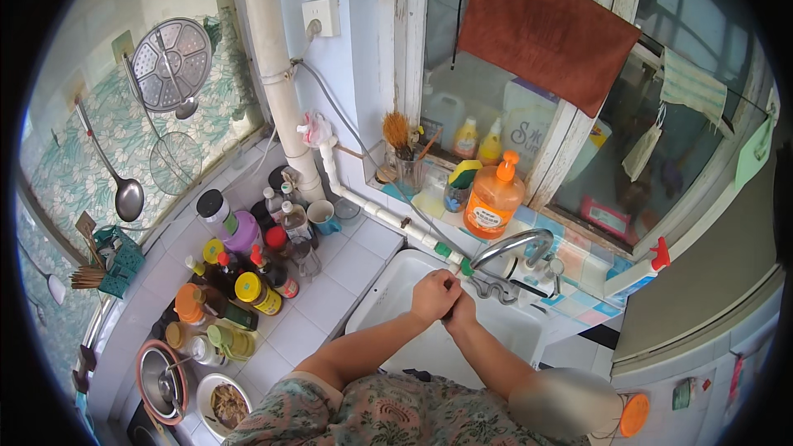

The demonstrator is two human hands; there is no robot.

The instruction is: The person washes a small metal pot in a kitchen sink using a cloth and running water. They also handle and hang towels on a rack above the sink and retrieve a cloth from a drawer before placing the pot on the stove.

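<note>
Over the white sink (388,291), my left hand (435,295) and my right hand (461,314) are pressed together, fingers curled. A small dark patch shows between them; I cannot make out whether it is a thing or shadow. Just beyond my hands, the curved metal faucet (516,239) reaches over the basin from the back. Whether water runs from it is hidden. A bent grey hose (496,289) lies by the faucet's base, right of my hands.
An orange pump bottle (494,198) and a yellow-green sponge (464,173) stand on the sill behind the sink. Several sauce bottles crowd the left counter, among them a yellow-lidded jar (258,293). A bowl of food (216,396) sits near left. A brown towel (545,29) hangs above.
</note>
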